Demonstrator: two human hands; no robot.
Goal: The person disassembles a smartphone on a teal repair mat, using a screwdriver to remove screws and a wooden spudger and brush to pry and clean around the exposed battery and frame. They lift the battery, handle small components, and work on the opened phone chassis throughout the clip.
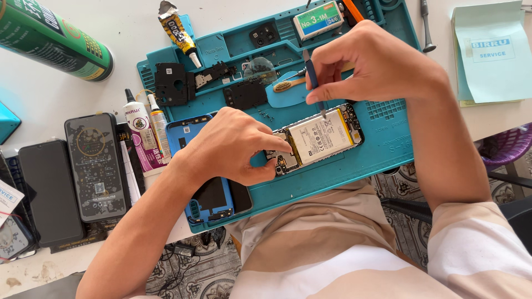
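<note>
Near the front edge of the teal repair mat [388, 149], an opened smartphone [316, 138] lies with its battery exposed. Left hand [233, 147] pinches the phone's left end between thumb and fingertips, steadying it. Right hand [377, 63] grips a blue-handled screwdriver [313, 83] upright, tip touching the phone's rear edge. A blue back cover [191, 133] lies beside the left hand.

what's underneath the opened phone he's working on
The opened phone lies on a teal work mat, steadied by the left hand. The right hand holds a screwdriver above it. Anything directly beneath is covered.
</note>
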